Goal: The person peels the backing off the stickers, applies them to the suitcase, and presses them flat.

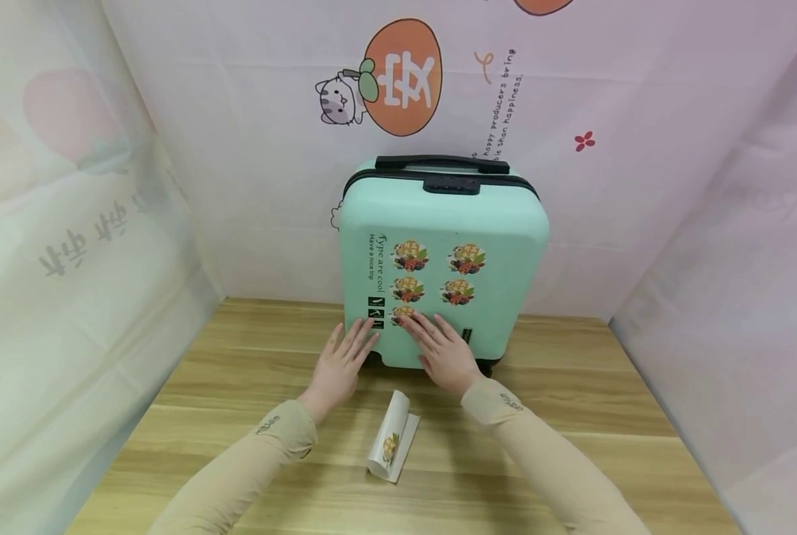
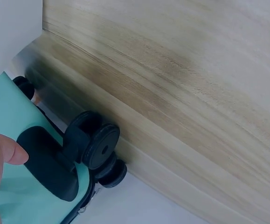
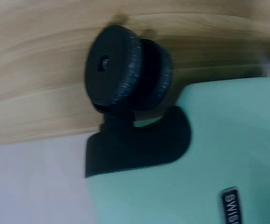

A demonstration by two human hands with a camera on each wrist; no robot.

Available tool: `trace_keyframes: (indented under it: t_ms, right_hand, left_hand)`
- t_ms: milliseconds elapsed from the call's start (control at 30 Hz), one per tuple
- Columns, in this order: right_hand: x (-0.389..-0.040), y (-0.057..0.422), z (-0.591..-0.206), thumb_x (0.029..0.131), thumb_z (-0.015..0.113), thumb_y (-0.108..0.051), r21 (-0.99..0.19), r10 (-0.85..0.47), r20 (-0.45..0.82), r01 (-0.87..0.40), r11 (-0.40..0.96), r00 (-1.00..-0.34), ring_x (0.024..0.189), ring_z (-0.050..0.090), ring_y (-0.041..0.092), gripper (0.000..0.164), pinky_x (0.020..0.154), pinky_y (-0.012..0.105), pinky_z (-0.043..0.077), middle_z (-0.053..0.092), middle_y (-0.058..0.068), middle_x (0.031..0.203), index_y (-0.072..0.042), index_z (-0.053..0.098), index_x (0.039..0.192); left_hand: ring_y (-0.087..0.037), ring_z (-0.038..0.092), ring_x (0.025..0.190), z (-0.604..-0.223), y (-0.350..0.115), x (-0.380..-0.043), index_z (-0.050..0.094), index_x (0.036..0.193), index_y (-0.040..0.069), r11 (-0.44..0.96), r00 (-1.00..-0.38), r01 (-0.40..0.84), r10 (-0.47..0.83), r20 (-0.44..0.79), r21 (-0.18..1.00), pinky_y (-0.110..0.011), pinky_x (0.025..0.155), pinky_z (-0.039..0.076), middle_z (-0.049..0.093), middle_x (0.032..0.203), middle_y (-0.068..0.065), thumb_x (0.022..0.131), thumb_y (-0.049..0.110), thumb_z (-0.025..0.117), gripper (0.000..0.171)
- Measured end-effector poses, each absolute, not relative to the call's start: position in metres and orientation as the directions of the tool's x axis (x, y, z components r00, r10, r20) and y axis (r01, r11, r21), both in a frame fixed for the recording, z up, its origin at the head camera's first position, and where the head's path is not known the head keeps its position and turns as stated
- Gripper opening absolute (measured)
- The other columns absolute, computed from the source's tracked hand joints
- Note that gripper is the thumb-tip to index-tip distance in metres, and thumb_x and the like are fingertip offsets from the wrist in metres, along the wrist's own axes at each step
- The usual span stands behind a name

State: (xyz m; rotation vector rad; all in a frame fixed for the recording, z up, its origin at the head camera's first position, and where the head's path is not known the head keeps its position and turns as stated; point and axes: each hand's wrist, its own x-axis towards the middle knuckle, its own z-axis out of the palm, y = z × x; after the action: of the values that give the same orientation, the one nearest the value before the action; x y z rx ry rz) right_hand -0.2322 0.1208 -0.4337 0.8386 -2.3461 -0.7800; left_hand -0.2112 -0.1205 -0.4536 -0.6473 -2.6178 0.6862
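Observation:
A mint-green suitcase (image 1: 431, 212) stands upright against the back wall, with several round fruit-pattern stickers on its front. The right hand (image 1: 446, 355) has its fingers extended, and its fingertips touch the lowest left sticker (image 1: 400, 317), partly covering it. Straight fingers of the left hand (image 1: 338, 365) rest against the suitcase's lower left, by the small black square icons (image 1: 376, 313). In the left wrist view, the left thumb (image 2: 14, 151) lies near a black wheel mount (image 2: 51, 163). The right wrist view shows a wheel (image 3: 114, 67) and the lower corner; no hand appears there.
A partly curled white sticker sheet (image 1: 390, 435) lies on the wooden table (image 1: 251, 357) between the forearms. Printed fabric (image 1: 258, 200) hangs behind and on both sides. The suitcase's black top handle (image 1: 441, 162) is folded down.

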Motion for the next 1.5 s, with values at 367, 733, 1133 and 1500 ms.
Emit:
trace_keyframes:
  t_ms: [367,733,1133,1500]
  right_hand:
    - [-0.237,0.11,-0.427,0.097,0.044,-0.046,0.653,-0.749,0.302,-0.445,0.613,-0.59,0.148,0.005,0.017,0.065,0.12,0.039,0.004,0.006,-0.002,0.16,-0.02,0.02,0.152]
    - [-0.24,0.124,-0.427,0.097,0.045,-0.046,0.667,-0.723,0.31,-0.401,0.628,-0.617,0.147,-0.006,0.016,0.07,0.12,0.039,0.002,-0.009,-0.001,0.159,-0.016,0.013,0.153]
    - [-0.233,0.143,-0.437,0.095,0.051,-0.039,0.584,-0.692,0.351,-0.43,0.689,-0.631,0.147,0.01,0.02,0.067,0.12,0.04,0.006,0.009,0.0,0.16,-0.016,0.022,0.151]
    - [-0.209,0.147,-0.438,0.092,0.058,-0.032,0.325,-0.617,0.435,-0.525,0.787,-0.656,0.14,0.027,0.03,0.058,0.112,0.053,0.022,0.022,0.009,0.157,-0.021,0.038,0.145]
  left_hand:
    - [-0.026,0.005,0.147,-0.455,-0.119,-0.21,0.017,0.153,0.016,0.782,-0.831,0.322,0.504,0.238,-0.533,-0.046,0.119,0.009,-0.004,0.159,-0.011,0.087,0.037,0.059,0.081]
    - [-0.026,0.008,0.147,-0.451,-0.121,-0.208,0.019,0.152,0.015,0.779,-0.832,0.323,0.504,0.231,-0.537,-0.046,0.119,0.011,0.002,0.16,-0.009,0.085,0.041,0.062,0.083]
    - [-0.026,0.006,0.147,-0.455,-0.124,-0.208,0.018,0.152,0.014,0.782,-0.836,0.327,0.501,0.223,-0.53,-0.046,0.119,0.013,0.004,0.16,-0.009,0.086,0.04,0.061,0.083]
    - [-0.034,0.021,0.143,-0.461,-0.122,-0.2,0.031,0.147,0.009,0.853,-0.764,0.424,0.517,0.387,-0.303,-0.05,0.116,0.02,0.017,0.155,-0.021,0.084,0.028,0.063,0.073]
